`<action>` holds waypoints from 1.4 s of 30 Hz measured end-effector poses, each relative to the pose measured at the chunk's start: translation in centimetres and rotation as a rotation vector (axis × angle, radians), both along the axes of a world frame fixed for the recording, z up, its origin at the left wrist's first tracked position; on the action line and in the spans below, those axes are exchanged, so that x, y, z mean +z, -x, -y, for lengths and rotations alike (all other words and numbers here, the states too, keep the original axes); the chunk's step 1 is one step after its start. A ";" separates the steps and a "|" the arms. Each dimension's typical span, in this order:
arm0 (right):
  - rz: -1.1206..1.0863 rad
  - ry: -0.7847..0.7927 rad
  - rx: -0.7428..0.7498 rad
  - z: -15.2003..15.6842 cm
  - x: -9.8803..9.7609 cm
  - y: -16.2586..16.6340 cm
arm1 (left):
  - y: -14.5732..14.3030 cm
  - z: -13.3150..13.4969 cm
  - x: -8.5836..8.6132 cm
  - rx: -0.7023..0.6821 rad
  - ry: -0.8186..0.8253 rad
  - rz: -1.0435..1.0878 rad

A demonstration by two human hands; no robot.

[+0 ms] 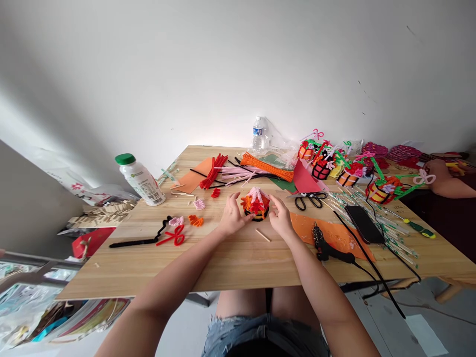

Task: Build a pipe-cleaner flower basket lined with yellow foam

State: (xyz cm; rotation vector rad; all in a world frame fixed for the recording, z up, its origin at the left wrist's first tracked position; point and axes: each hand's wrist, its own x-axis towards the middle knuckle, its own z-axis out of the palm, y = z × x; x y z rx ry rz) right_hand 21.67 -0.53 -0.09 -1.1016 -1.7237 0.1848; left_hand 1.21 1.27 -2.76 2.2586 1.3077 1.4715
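Observation:
A small pipe-cleaner basket (256,212) stands upright on the wooden table in front of me, orange with black bands and filled with pink and red fuzzy flowers. My left hand (233,215) curves round its left side, the thumb against the lower front. From the right, my right hand (280,218) has its fingertips on the basket's edge. A short wooden stick (263,235) lies just below. Left of my hands are an orange pipe-cleaner piece (196,220), pink pieces (176,221), a red loop shape (174,236) and a bent black pipe cleaner (139,243).
Pipe-cleaner bundles (267,166) lie behind, near scissors (308,198). On the right are a glue gun (329,248) with its cable, a phone (364,224), a screwdriver (419,228) and finished baskets (348,177). A white bottle (140,181) stands left. Another person's arm (451,183) shows far right.

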 end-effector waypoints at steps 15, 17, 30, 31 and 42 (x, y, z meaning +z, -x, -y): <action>-0.202 0.027 0.059 2.3 2.4 0.3 | 1.6 -2.0 0.4 -0.306 0.539 0.488; -0.216 0.061 0.090 2.1 2.4 0.2 | 1.5 -2.0 0.4 -0.352 0.611 0.580; -0.150 -0.073 -0.031 2.6 3.0 -0.3 | 5.2 -1.5 6.5 0.078 0.426 0.313; -0.163 -0.092 -0.057 2.6 3.1 -0.4 | 7.0 -1.2 7.6 0.146 0.391 0.308; -0.052 -0.268 -0.094 3.6 4.1 0.2 | 14.1 2.9 5.9 0.484 0.736 -0.649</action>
